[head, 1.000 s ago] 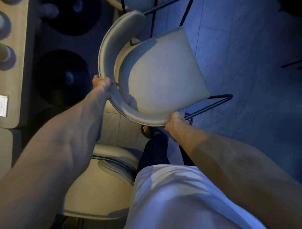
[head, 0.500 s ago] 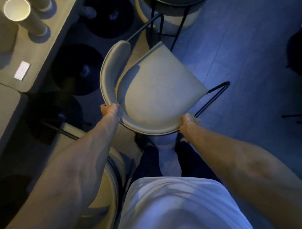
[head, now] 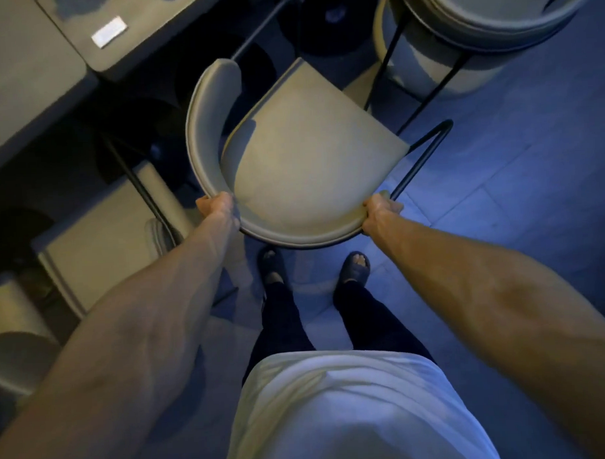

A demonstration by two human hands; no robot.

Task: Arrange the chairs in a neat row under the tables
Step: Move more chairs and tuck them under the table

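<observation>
A beige chair with a curved backrest and thin black metal legs stands in front of me, its seat turned toward the upper right. My left hand grips the left end of the curved backrest. My right hand grips the backrest's right end, next to a black leg loop. A beige table fills the upper left, and the chair's far left corner sits close to its edge. A second chair of the same kind stands at the left, partly under the table.
Another round-backed chair stands at the upper right, its black legs just beyond the held chair. Black round table bases lie on the floor under the table. A white label lies on the tabletop. My feet stand right behind the chair. Tiled floor stretches to the right.
The chair has swung so its seat points more to the upper right, and both hands have slid along the backrest toward me. The table now shows nearer the chair.
</observation>
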